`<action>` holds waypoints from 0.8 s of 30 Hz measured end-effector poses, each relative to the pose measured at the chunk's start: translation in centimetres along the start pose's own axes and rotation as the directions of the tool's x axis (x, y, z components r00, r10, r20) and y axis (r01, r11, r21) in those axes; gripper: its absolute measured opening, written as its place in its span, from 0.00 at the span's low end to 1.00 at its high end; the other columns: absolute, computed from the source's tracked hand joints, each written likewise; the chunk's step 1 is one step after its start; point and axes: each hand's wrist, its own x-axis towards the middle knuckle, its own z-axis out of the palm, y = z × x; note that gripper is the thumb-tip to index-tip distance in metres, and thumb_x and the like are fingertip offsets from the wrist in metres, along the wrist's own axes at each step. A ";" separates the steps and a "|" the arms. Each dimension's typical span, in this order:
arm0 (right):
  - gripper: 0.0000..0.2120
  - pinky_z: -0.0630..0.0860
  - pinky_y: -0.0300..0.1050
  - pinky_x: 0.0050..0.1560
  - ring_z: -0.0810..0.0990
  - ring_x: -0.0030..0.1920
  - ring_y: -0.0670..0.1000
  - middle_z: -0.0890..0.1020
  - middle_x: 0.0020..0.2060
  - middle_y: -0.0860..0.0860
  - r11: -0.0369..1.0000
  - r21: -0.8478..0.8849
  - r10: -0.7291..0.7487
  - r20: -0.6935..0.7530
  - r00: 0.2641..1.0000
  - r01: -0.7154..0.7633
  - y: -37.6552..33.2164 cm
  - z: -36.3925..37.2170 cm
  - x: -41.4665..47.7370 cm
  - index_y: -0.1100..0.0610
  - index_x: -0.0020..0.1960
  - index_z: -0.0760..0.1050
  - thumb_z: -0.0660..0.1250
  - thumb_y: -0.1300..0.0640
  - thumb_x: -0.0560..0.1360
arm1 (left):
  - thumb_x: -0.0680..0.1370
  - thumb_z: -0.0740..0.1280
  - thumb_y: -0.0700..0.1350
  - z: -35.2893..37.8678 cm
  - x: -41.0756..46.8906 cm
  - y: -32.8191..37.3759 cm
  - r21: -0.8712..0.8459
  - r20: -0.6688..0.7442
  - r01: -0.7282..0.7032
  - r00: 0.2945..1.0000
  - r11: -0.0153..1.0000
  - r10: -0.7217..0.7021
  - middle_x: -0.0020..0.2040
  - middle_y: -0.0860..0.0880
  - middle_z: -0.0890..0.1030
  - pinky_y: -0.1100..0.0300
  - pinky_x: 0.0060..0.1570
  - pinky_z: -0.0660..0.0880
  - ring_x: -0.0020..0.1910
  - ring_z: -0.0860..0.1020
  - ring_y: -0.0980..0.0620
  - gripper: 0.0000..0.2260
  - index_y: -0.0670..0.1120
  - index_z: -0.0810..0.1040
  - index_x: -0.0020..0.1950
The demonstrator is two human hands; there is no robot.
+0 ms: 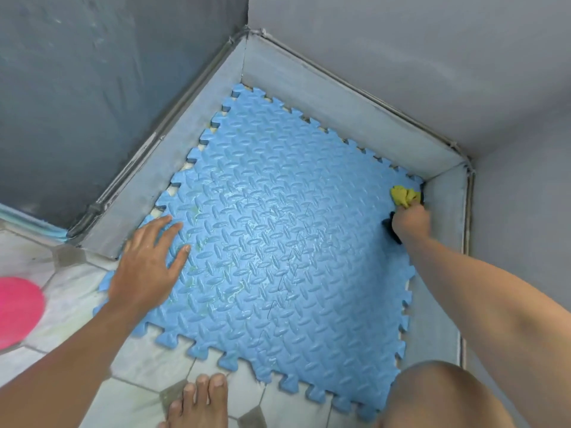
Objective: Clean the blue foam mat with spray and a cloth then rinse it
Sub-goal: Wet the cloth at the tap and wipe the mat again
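The blue foam mat (278,236), with a diamond-plate texture and puzzle-tooth edges, lies flat in a corner of the floor. Its surface looks wet, with pale streaks and yellowish smears near the left side. My left hand (148,267) presses flat on the mat's left edge, fingers spread. My right hand (412,223) is closed around a yellow-green cloth (403,195), which sticks out of my fist at the mat's far right corner. Something dark shows under that hand; I cannot tell what it is. No spray bottle is in view.
Low grey walls (340,97) box in the mat on its far, left and right sides. Pale tiled floor (148,366) lies in front. A pink round object (17,313) sits at the left edge. My bare foot (197,403) and knee (441,396) are at the mat's near edge.
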 end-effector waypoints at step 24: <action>0.19 0.76 0.57 0.48 0.78 0.50 0.66 0.73 0.54 0.59 0.687 0.100 -0.726 0.112 0.678 0.720 -13.2 2.2 -14.7 0.50 0.68 0.73 0.63 0.53 0.78 | 0.79 0.74 0.44 -5.2 -7.0 -3.7 0.019 0.134 0.266 0.955 0.964 -0.266 0.61 0.42 0.75 0.48 0.57 0.76 0.59 0.78 0.40 0.19 0.39 0.81 0.68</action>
